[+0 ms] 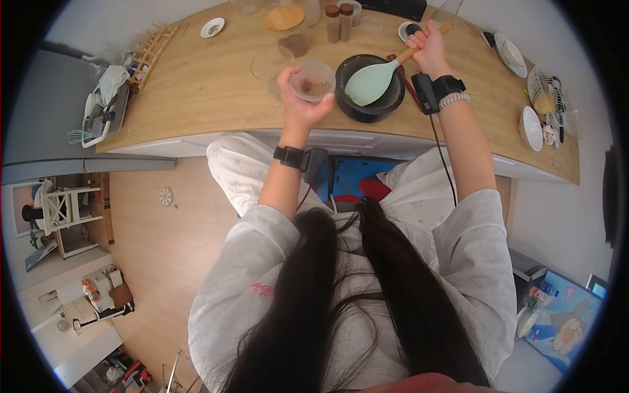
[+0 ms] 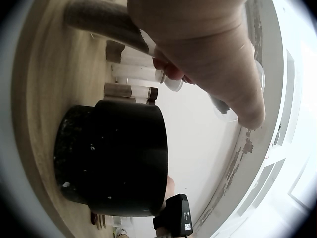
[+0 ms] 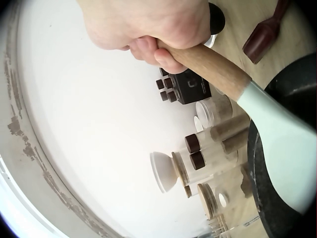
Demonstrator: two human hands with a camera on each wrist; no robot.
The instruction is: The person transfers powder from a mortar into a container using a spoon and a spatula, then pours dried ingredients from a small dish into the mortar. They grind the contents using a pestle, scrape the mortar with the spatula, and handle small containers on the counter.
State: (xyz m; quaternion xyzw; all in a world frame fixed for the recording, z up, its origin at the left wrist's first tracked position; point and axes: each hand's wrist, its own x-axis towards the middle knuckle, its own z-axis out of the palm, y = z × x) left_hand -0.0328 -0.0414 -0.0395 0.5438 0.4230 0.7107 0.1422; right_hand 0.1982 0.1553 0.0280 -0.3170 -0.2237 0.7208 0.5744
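Note:
In the head view my left hand (image 1: pixel 303 114) holds a clear plastic bowl (image 1: pixel 327 73) from its near left side, thumb and fingers around it. A little brownish stuff lies in the bowl. Just to the right stands a black pot (image 1: pixel 375 116) on the wooden counter. Over the pot's mouth is the mint-green head of a large spoon (image 1: pixel 370 84), tilted. My right hand (image 1: pixel 429 54) grips its wooden handle (image 3: pixel 213 66) near the end, fingers curled round it. The left wrist view shows the pot's black side wall (image 2: pixel 126 158); the left-hand bowl is mostly hidden there.
A dark red scoop (image 3: pixel 262 38) lies beside the pot. Behind are two brown-capped jars (image 1: pixel 333 27), a jar with a round wooden lid (image 1: pixel 284 18) and a small white dish (image 1: pixel 212 27). A wire dish rack (image 1: pixel 538 82) and white bowl (image 1: pixel 531 129) stand at right.

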